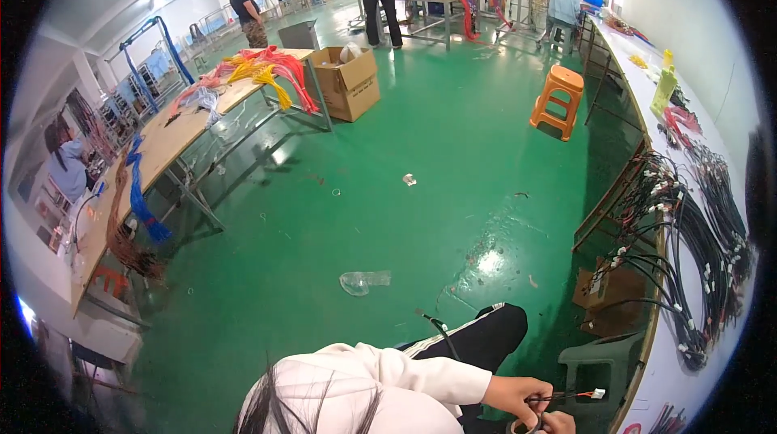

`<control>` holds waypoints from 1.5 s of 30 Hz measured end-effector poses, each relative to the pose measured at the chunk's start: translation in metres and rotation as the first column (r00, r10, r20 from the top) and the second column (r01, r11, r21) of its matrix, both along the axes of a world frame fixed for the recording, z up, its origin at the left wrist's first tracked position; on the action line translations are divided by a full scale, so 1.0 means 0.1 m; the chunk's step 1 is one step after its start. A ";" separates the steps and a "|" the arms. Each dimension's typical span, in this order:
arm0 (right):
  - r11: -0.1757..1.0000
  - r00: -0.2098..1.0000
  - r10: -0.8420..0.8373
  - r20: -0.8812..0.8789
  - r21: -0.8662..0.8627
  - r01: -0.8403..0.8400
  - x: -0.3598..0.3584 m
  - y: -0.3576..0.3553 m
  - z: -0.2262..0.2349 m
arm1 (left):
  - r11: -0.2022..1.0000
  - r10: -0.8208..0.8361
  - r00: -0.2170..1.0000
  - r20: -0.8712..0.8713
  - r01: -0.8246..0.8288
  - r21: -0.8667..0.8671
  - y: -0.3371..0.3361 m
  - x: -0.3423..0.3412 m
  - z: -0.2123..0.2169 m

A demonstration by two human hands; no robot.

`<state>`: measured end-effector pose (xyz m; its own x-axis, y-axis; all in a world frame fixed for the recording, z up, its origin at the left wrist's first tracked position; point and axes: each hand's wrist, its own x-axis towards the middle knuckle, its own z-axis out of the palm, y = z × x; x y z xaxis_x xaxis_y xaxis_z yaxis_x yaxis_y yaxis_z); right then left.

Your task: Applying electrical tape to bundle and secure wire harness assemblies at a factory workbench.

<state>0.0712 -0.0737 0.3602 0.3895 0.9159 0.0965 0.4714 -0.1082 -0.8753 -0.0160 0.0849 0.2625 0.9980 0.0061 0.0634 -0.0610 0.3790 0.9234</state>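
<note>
At the lower right, my left hand [515,396] is closed, pinching a thin cable whose red and black wires [573,395] run out to a white connector [598,393]. My right hand [558,423] is just below it, cut off by the picture's lower edge, fingers curled. Between the two hands a dark ring, seemingly a roll of tape [523,427], shows in part. It appears to be in my right hand's fingers, though its lower part is out of view. A black cable end [435,321] sticks out over my dark-trousered leg [503,329].
To the right, a long white table [647,389] bears bundles of black cables [696,264]. Beneath it are a cardboard piece [611,298] and a grey stool [599,357]. An orange stool [558,102], a carton [346,84] and a wooden table [174,138] with coloured wires stand farther off. Several people work beyond.
</note>
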 end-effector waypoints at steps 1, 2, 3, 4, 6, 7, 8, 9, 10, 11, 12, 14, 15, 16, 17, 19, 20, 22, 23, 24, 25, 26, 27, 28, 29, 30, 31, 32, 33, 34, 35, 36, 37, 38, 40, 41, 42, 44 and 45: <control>1.000 1.000 -0.003 0.000 0.000 0.003 -0.02 0.00 -0.02 | 1.000 0.014 1.000 0.002 -0.014 -0.007 -0.02 0.00 0.01; 0.999 0.999 -0.039 -0.018 0.017 0.039 -0.04 0.00 -0.05 | 1.000 0.014 1.000 0.002 -0.014 -0.007 -0.02 0.00 0.01; 0.997 0.997 -0.072 -0.035 0.032 0.073 -0.06 0.00 -0.06 | 0.999 0.021 1.000 -0.008 -0.021 -0.026 -0.02 0.00 0.01; 0.997 0.997 -0.071 -0.034 0.030 0.072 -0.09 -0.01 -0.08 | 0.999 0.027 0.999 -0.019 -0.028 -0.046 -0.03 0.00 0.01; 0.976 0.976 -0.210 -0.057 0.052 0.213 -0.12 -0.01 -0.09 | 0.998 0.042 0.999 -0.006 -0.042 -0.037 -0.03 0.01 0.01; 0.975 0.975 -0.214 -0.055 0.050 0.217 -0.14 -0.01 -0.10 | 0.998 0.055 0.998 0.005 -0.055 -0.027 -0.02 0.02 0.01; 0.968 0.969 -0.241 -0.050 0.055 0.244 -0.15 -0.01 -0.11 | 0.998 0.049 0.999 0.007 -0.049 -0.031 -0.03 0.02 0.01; 0.960 0.962 -0.270 -0.044 0.060 0.272 -0.16 -0.01 -0.11 | 0.998 0.060 0.998 -0.010 -0.060 -0.007 -0.03 0.02 0.01; 0.958 0.961 -0.275 -0.016 0.084 0.275 -0.17 0.00 -0.11 | 0.997 0.070 0.997 -0.027 -0.070 0.020 -0.03 0.01 0.01; 0.956 0.960 -0.281 -0.015 0.084 0.281 -0.17 0.01 -0.11 | 0.998 0.065 0.998 -0.027 -0.064 0.020 -0.04 0.01 0.02; 0.955 0.960 -0.278 0.008 0.109 0.276 -0.17 0.01 -0.12 | 0.998 0.055 0.998 -0.034 -0.055 -0.011 -0.04 0.01 0.02; 0.954 0.961 -0.275 0.031 0.134 0.269 -0.18 0.02 -0.11 | 0.998 0.046 0.998 -0.041 -0.047 -0.043 -0.04 0.00 0.02; 0.955 0.961 -0.266 0.079 0.155 0.252 -0.17 0.02 -0.11 | 0.998 0.045 0.998 -0.031 -0.047 -0.042 -0.04 -0.01 0.02; 0.956 0.958 -0.257 0.126 0.176 0.234 -0.17 0.02 -0.11 | 0.998 0.045 0.999 -0.021 -0.046 -0.042 -0.04 -0.01 0.02; 0.956 0.957 -0.259 0.127 0.175 0.236 -0.17 0.02 -0.10 | 0.998 0.043 0.999 -0.021 -0.044 -0.043 -0.04 -0.01 0.02; 0.966 0.953 -0.229 0.201 0.169 0.196 -0.16 0.03 -0.09 | 0.999 0.037 0.999 -0.021 -0.037 -0.021 -0.03 -0.02 0.02; 0.965 0.952 -0.232 0.201 0.167 0.200 -0.15 0.03 -0.08 | 0.999 0.033 0.999 -0.021 -0.034 -0.023 -0.03 -0.02 0.03; 0.974 0.959 -0.190 0.212 0.165 0.157 -0.14 0.04 -0.07 | 0.999 0.023 0.999 -0.024 -0.022 0.023 -0.03 -0.02 0.04; 0.974 0.958 -0.192 0.211 0.164 0.159 -0.14 0.05 -0.07 | 1.000 0.020 0.999 -0.024 -0.020 0.023 -0.02 -0.02 0.04; 0.979 0.961 -0.172 0.216 0.150 0.141 -0.13 0.05 -0.06 | 0.999 0.013 1.000 -0.012 -0.013 0.034 -0.02 -0.02 0.04; 0.983 0.963 -0.151 0.221 0.136 0.123 -0.13 0.06 -0.06 | 0.999 0.006 1.000 0.001 -0.006 0.045 -0.01 -0.02 0.04; 0.983 0.963 -0.153 0.220 0.136 0.125 -0.12 0.07 -0.05 | 0.999 0.004 1.000 0.000 -0.004 0.045 0.00 -0.02 0.04; 0.986 0.964 -0.135 0.228 0.124 0.108 -0.11 0.08 -0.04 | 0.999 -0.008 1.000 0.000 0.008 0.051 0.01 -0.02 0.04; 0.989 0.965 -0.116 0.236 0.113 0.091 -0.11 0.08 -0.04 | 0.998 -0.020 1.000 0.001 0.020 0.058 0.01 -0.02 0.04; 0.989 0.965 -0.117 0.235 0.112 0.093 -0.09 0.08 -0.03 | 0.998 -0.022 1.000 0.000 0.022 0.057 0.02 -0.01 0.03; 0.994 0.964 -0.081 0.254 0.097 0.058 -0.08 0.09 -0.01 | 0.997 -0.047 0.999 0.006 0.047 0.060 0.02 -0.01 0.03; 0.996 0.961 -0.044 0.273 0.082 0.023 -0.06 0.09 0.00 | 0.995 -0.073 0.997 0.012 0.072 0.062 0.02 0.00 0.02; 0.996 0.961 -0.046 0.273 0.080 0.025 -0.04 0.09 0.01 | 0.995 -0.076 0.997 0.013 0.075 0.061 0.01 0.01 0.01; 0.999 0.944 -0.019 0.330 0.054 0.001 -0.02 0.08 0.02 | 0.995 -0.081 0.996 0.022 0.079 0.062 -0.01 0.01 0.00; 0.999 0.923 0.010 0.385 0.025 -0.022 0.00 0.08 0.02 | 0.995 -0.085 0.996 0.032 0.083 0.062 -0.02 0.02 -0.02; 1.000 0.922 0.008 0.386 0.024 -0.019 0.02 0.08 0.03 | 0.994 -0.088 0.996 0.033 0.086 0.060 -0.03 0.02 -0.03; 0.999 0.907 0.030 0.419 0.008 -0.037 0.04 0.08 0.03 | 0.986 -0.160 0.986 -0.035 0.158 -0.056 -0.05 0.02 -0.04; 0.998 0.891 0.053 0.451 -0.008 -0.056 0.06 0.07 0.03 | 0.960 -0.239 0.966 -0.095 0.220 -0.176 -0.06 0.02 -0.05; 0.999 0.891 0.052 0.451 -0.009 -0.053 0.07 0.07 0.04 | 0.959 -0.241 0.966 -0.095 0.222 -0.177 -0.06 0.02 -0.06; 0.995 0.901 0.093 0.424 -0.022 -0.092 0.11 0.07 0.04 | 0.945 -0.281 0.957 -0.078 0.261 -0.199 -0.07 0.03 -0.06; 0.996 0.901 0.090 0.424 -0.022 -0.089 0.14 0.07 0.04 | 0.944 -0.284 0.956 -0.078 0.264 -0.200 -0.08 0.02 -0.06; 0.994 0.936 0.106 0.336 -0.019 -0.106 0.16 0.08 0.03 | 0.934 -0.293 0.953 -0.074 0.269 -0.235 -0.08 0.02 -0.06; 0.995 0.980 0.074 0.184 0.050 -0.084 0.19 0.09 0.01 | 0.924 -0.302 0.951 -0.069 0.274 -0.268 -0.07 0.02 -0.06; 0.993 0.991 0.018 0.136 0.115 -0.034 0.20 0.10 -0.02 | 0.909 -0.311 0.948 -0.062 0.278 -0.310 -0.08 0.02 -0.05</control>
<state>0.0913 -0.0636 0.3582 0.3416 0.9050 0.2537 0.5869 0.0055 -0.8097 -0.0140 0.0773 0.2575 0.9578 -0.2874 -0.0031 0.1883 0.6192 0.7623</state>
